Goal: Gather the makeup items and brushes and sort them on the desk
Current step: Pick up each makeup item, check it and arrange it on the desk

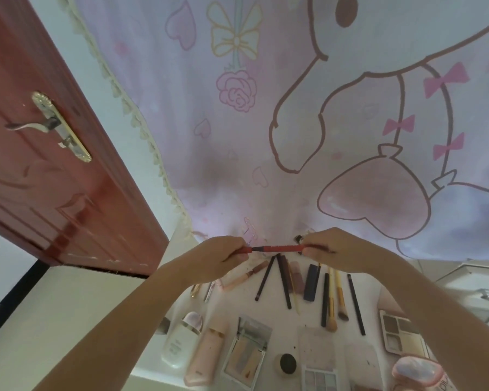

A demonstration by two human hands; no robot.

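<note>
Red pencil (277, 248) held level above the desk (268, 314).
Pinched at one end by left hand (218, 256) fingers, at the other by right hand (336, 248) fingers (brushes (333, 303) and palettes (401, 333) lying below).

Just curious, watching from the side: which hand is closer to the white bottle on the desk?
Left. The left hand is up and slightly right of the white bottle; the right hand is farther right, holding the red pencil's other end.

Pencils and brushes (331, 303) in a row at the counter (277, 314) back, under the curtain (237, 136); bottles (181, 342) and palettes (247, 354) nearer; door (54, 153) left.
</note>
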